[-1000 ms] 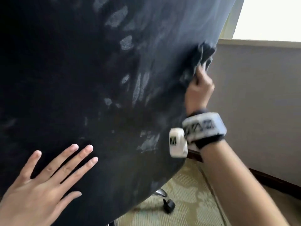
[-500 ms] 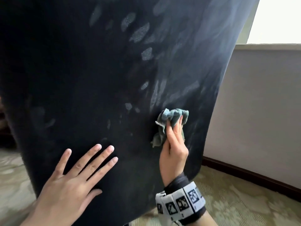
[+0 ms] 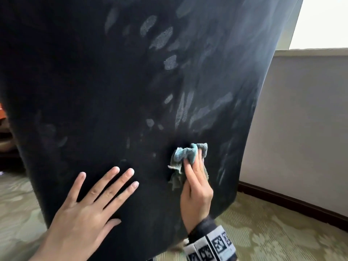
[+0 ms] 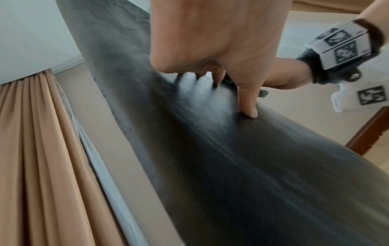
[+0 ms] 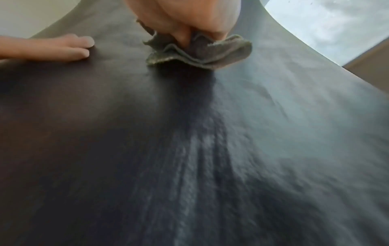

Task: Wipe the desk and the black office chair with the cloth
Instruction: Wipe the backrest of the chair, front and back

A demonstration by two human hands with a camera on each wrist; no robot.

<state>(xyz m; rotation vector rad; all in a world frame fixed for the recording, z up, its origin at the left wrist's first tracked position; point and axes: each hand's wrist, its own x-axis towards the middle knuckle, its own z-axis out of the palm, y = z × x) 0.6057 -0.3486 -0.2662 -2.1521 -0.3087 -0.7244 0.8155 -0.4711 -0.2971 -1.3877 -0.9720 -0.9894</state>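
The black office chair's back (image 3: 113, 91) fills the head view, streaked with pale wipe marks. My left hand (image 3: 90, 204) lies flat on its lower part with the fingers spread. Just to its right my right hand (image 3: 195, 185) holds a bunched teal-grey cloth (image 3: 185, 153) against the chair back. In the right wrist view the cloth (image 5: 200, 53) is gathered in folds under my right hand (image 5: 189, 16), with the left fingertips (image 5: 63, 46) beside it. The left wrist view shows my left hand (image 4: 221, 41) pressing on the chair (image 4: 231, 166). The desk is out of sight.
Patterned green carpet (image 3: 273, 232) lies under and right of the chair. A pale wall (image 3: 301, 129) with a dark skirting board (image 3: 291, 202) stands close on the right, below a bright window (image 3: 320, 21). An orange curtain (image 4: 42, 166) hangs beyond the chair.
My right hand brought the cloth from the chair back's upper right edge down to its lower middle, beside the left hand. The left hand stayed flat on the chair.
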